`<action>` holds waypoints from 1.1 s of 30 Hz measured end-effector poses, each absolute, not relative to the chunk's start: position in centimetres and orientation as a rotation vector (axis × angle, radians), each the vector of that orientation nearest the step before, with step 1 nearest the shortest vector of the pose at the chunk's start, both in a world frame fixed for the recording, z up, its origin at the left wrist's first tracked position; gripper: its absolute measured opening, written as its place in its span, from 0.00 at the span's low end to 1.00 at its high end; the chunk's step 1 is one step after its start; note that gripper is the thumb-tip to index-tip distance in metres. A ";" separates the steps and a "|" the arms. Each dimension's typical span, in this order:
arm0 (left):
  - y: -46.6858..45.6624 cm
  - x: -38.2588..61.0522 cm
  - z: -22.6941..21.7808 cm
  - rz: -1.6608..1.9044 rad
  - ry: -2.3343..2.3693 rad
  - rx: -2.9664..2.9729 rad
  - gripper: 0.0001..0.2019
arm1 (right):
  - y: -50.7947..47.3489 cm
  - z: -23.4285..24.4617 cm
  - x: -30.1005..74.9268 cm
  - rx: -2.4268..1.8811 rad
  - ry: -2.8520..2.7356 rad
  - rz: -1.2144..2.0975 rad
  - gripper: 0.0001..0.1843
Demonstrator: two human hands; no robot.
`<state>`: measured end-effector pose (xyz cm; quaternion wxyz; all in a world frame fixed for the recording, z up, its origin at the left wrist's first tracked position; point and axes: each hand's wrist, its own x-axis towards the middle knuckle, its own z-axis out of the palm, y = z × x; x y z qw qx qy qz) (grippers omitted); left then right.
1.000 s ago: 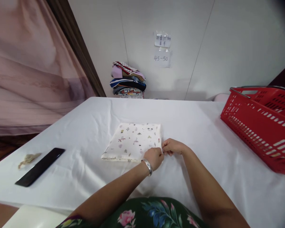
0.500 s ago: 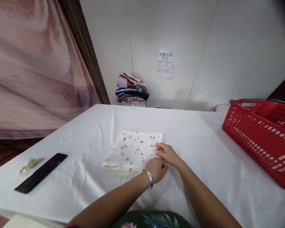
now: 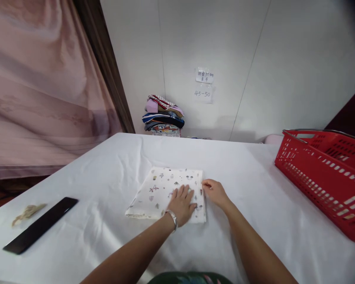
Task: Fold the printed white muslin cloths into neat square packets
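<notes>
A folded white cloth (image 3: pixel 148 199) with a small plant print lies flat in the middle of the table. My left hand (image 3: pixel 182 204), with a silver bracelet at its wrist, rests on top of the cloth, palm down and fingers spread. At the cloth's right edge, my right hand (image 3: pixel 215 192) has its thumb and fingertips pinched on the fabric. The layers of the fold show along that right side and the near edge.
A red plastic basket (image 3: pixel 319 173) stands on the white-covered table (image 3: pixel 242 165) at the right. A black flat strip (image 3: pixel 41 225) and a beige scrap (image 3: pixel 28 213) lie at the left. Folded fabrics (image 3: pixel 163 116) are stacked behind the table; a pink curtain (image 3: pixel 41 86) hangs left.
My left hand has moved from the cloth's near right corner onto its top and spread flat. My right hand stays at the right edge. The view has shifted slightly.
</notes>
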<state>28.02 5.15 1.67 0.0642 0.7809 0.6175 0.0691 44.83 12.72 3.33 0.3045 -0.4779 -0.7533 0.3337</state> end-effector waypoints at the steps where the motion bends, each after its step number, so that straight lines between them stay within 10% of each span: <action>1: 5.1 28.1 1.5 0.196 1.863 2.357 0.26 | 13.1 3.4 44.8 -1.313 -1.988 0.815 0.10; 24: 5.0 28.2 2.1 0.224 1.819 2.296 0.30 | 16.7 2.5 43.4 -1.799 -1.894 0.649 0.09; 33: 4.8 28.6 2.8 0.270 1.789 2.259 0.32 | 13.0 4.5 36.5 -1.083 -2.281 0.507 0.27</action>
